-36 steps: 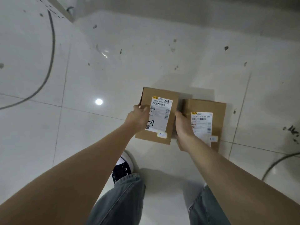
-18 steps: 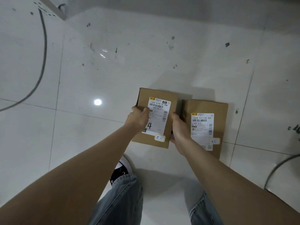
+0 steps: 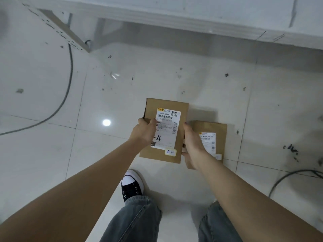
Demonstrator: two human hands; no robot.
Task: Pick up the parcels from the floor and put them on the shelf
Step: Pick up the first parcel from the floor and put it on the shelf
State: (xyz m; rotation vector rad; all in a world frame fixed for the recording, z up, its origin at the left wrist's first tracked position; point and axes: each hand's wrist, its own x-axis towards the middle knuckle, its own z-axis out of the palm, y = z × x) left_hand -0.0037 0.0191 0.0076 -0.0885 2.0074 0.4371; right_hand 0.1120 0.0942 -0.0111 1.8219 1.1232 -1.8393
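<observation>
I hold a brown cardboard parcel (image 3: 181,109) with a white shipping label and a handwritten "4" above the floor. My left hand (image 3: 142,132) grips its left edge with the thumb on the label. My right hand (image 3: 192,145) grips its right edge. A second brown parcel (image 3: 221,130) with its own white label lies flat on the white tiles just to the right, partly hidden behind my right hand. A white shelf board (image 3: 192,16) runs across the top of the view.
A slotted metal shelf upright (image 3: 57,26) stands at the upper left. Grey cables (image 3: 67,84) curve over the floor at left, and another cable (image 3: 286,177) at the lower right. My black sneaker (image 3: 132,185) and jeans are below the parcels.
The labelled parcel has risen off the floor in both hands and now overlaps the other parcel less. My view has tilted up, bringing the shelf board into sight.
</observation>
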